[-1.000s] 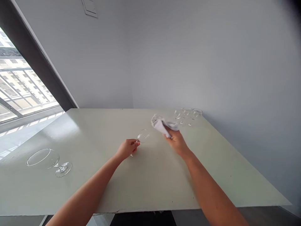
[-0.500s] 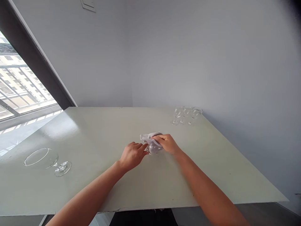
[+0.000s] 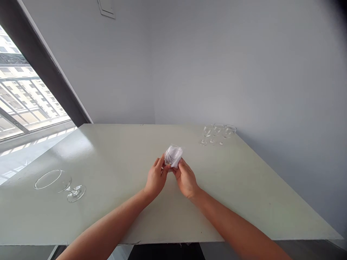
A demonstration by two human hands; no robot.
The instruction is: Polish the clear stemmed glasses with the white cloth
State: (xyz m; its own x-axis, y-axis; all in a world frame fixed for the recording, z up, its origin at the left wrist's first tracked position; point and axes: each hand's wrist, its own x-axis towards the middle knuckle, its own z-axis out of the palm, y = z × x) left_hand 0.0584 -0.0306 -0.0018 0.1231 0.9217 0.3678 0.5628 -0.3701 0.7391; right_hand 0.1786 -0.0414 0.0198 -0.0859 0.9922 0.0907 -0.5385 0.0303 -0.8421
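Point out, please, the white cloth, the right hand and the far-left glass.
White cloth (image 3: pixel 174 155): head view, middle of its folds.
Right hand (image 3: pixel 187 179): head view, middle of the hand.
Far-left glass (image 3: pixel 65 181): head view, side of its bowl.

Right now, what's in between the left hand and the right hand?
In the head view, a clear glass and a white cloth are between the left hand and right hand. I can't tell whether the cloth is inside the glass.

The pale table (image 3: pixel 168 220) is glossy. From its middle, a stemmed glass (image 3: pixel 65 185) sits at nine o'clock. Three glasses (image 3: pixel 218 131) cluster at one.
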